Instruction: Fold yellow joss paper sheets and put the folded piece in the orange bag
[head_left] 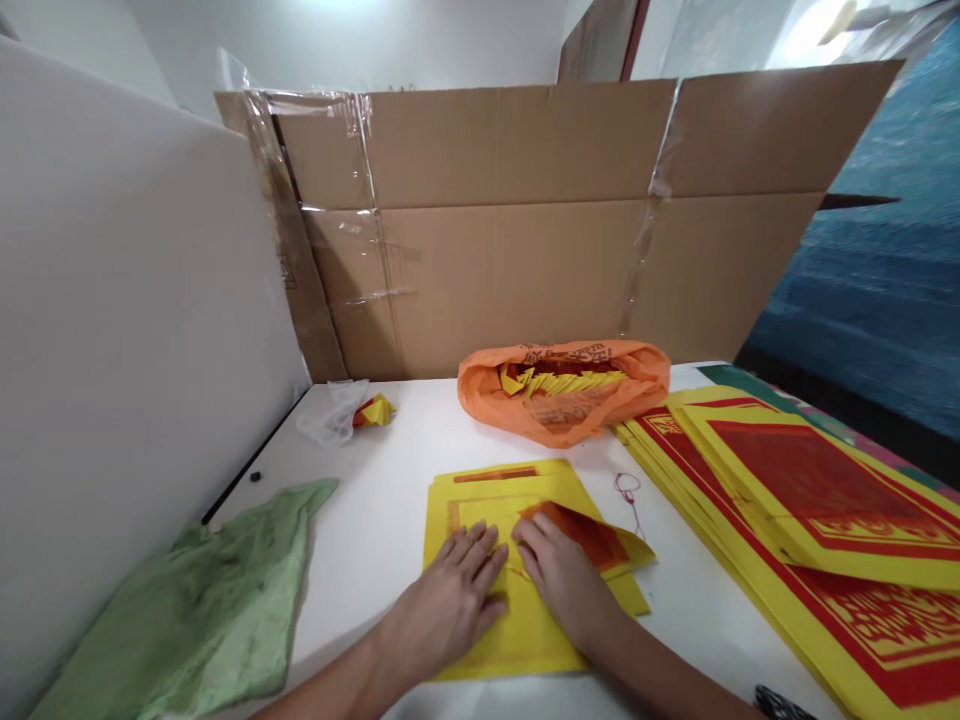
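Observation:
A small pile of yellow paper sheets (534,645) with red print lies on the white table in front of me. My left hand (461,595) rests flat on the top sheet, fingers stretched out and holding nothing. Close beside it, my right hand (559,580) has its fingers curled onto a fold of that sheet. The sheet's right part is turned over, showing a dark red printed face (589,535) with a pointed yellow corner sticking out to the right. My right fingertips are partly hidden against the paper.
An orange plastic bag (562,415) behind the pile holds many folded yellow papers. Larger red-and-yellow printed sheets (810,480) are stacked at right. A green cloth (240,590) lies left, a clear bag (334,415) behind it. Cardboard (517,270) stands across the back; red string (630,495) lies nearby.

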